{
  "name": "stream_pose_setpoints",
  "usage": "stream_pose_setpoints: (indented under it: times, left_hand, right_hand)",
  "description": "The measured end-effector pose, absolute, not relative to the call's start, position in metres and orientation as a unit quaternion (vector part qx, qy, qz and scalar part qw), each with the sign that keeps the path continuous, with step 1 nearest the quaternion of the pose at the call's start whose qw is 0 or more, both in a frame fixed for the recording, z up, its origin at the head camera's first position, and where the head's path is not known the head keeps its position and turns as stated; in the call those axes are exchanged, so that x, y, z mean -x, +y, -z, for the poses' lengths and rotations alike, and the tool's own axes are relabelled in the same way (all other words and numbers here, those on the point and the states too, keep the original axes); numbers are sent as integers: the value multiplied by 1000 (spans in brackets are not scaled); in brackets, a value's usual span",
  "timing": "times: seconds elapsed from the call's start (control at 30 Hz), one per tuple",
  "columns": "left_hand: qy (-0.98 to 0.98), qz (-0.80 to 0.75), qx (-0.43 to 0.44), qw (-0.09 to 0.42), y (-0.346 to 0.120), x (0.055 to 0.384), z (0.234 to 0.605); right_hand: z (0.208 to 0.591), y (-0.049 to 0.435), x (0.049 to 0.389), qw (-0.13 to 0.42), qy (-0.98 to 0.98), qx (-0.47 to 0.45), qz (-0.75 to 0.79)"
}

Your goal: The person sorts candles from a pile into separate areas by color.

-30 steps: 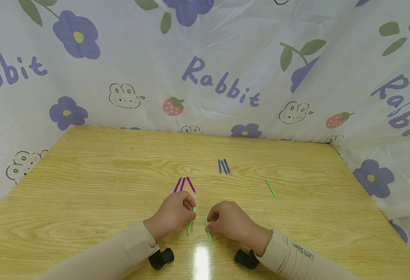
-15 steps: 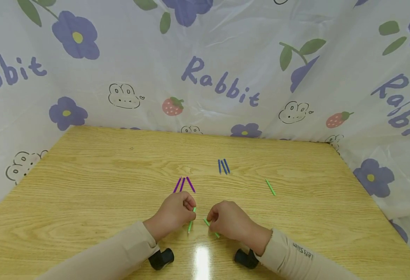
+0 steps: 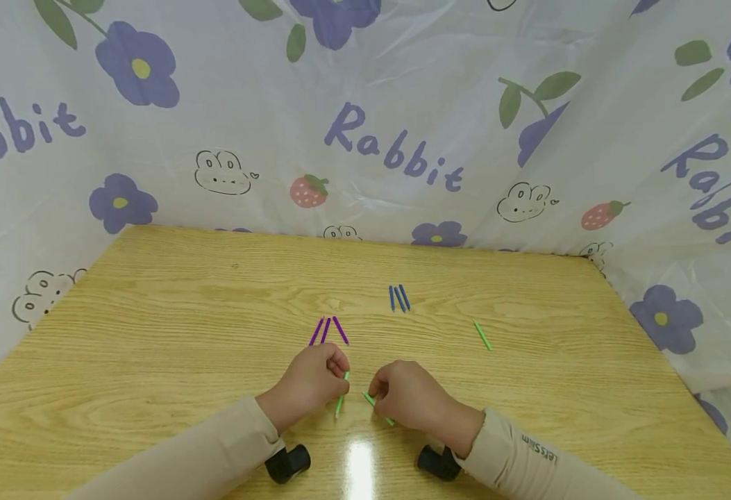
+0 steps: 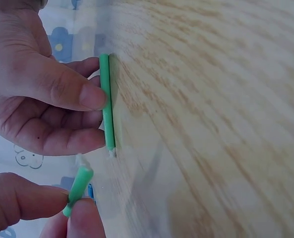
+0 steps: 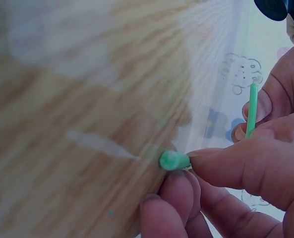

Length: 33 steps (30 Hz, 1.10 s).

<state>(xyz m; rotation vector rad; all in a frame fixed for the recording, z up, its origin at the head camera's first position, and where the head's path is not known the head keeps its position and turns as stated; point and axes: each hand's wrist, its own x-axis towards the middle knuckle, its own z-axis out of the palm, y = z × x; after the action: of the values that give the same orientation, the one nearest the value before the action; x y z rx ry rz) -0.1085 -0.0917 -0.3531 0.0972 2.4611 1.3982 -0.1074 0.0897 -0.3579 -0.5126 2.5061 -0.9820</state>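
Observation:
My left hand (image 3: 307, 387) pinches a slim green candle (image 4: 80, 184) between thumb and fingertips, its white wick end pointing back toward me. To its right, my right hand (image 3: 414, 394) holds a second green candle (image 3: 387, 419), slanted, with its near end out to the right. In the left wrist view that second candle (image 4: 107, 106) lies along the right hand's fingers, close over the table, wick at the lower end. From the right wrist, its flat round end (image 5: 172, 160) faces the camera. A small gap separates the two candles.
Three purple sticks (image 3: 340, 330) lie just beyond the left hand. Farther back are three blue sticks (image 3: 400, 298). A lone green stick (image 3: 482, 335) rests to the right on the wooden table (image 3: 184, 312). A rabbit-print cloth (image 3: 265, 125) hangs behind and at the sides.
Within the right hand, the green candle has turned, its near end swinging to the right from almost upright in view to a slant. The left hand and its candle have stayed in place.

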Motion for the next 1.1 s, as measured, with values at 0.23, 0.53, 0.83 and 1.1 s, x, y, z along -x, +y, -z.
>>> stream_pose_setpoints:
  times: [0.23,0.53,0.83,1.1]
  left_hand:
    - [858,-488,-37,153,-92,108,356]
    - [858,-488,-38,155,-92,107,359]
    - [861,-480,-51,158,-91,106,363]
    - [859,-484,-50,158,-90,106,367]
  right_hand:
    - [357,88,106,202,897,183,349]
    - [355,85,106,205,907,175,325]
    - [353,90,105,202,905,175,330]
    - [349,97,109,185,903,168,350]
